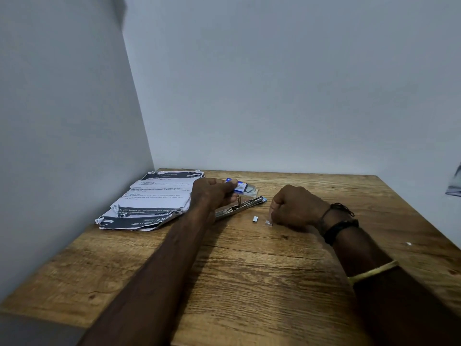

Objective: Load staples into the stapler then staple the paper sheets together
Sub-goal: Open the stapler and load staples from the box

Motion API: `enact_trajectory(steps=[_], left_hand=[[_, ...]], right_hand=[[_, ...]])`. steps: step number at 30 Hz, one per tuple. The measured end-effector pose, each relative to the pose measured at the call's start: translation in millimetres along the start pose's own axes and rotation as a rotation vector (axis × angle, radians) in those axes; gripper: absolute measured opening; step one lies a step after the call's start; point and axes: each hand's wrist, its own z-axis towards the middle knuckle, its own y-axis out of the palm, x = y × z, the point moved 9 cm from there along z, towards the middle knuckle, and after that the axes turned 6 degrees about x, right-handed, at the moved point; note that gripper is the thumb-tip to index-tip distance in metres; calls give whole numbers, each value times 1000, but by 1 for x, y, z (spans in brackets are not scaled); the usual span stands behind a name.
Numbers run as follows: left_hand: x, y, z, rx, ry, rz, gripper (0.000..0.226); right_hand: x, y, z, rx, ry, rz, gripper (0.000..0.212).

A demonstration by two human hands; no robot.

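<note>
A stack of printed paper sheets (152, 198) lies at the table's far left corner. Just right of it the metal stapler (239, 207) lies flat on the wood, opened out. My left hand (214, 194) rests over the stapler's near end and pinches a small blue and white staple box (237, 186), with loose staple strips (250, 191) beside it. My right hand (294, 208) is curled on the table, its fingertips closed on a short staple strip (268, 223). Another short staple strip (255, 219) lies free between my hands.
The wooden table (249, 283) stands in a corner, with walls at the left and the back. A tiny white scrap (408, 243) lies near the right edge. A piece of cloth (455, 183) shows at the far right.
</note>
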Motion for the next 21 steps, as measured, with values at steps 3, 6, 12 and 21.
enact_trajectory(steps=[3, 6, 12, 21], left_hand=[[1, -1, 0, 2, -5, -1, 24], [1, -3, 0, 14, -2, 6, 23], [2, -1, -2, -2, 4, -4, 23], [0, 3, -1, -19, 18, -11, 21]], right_hand=[[-8, -12, -1, 152, -63, 80, 12], [-25, -5, -5, 161, -135, 67, 10], [-37, 16, -7, 75, -185, -57, 9], [-27, -37, -9, 447, -196, 61, 11]])
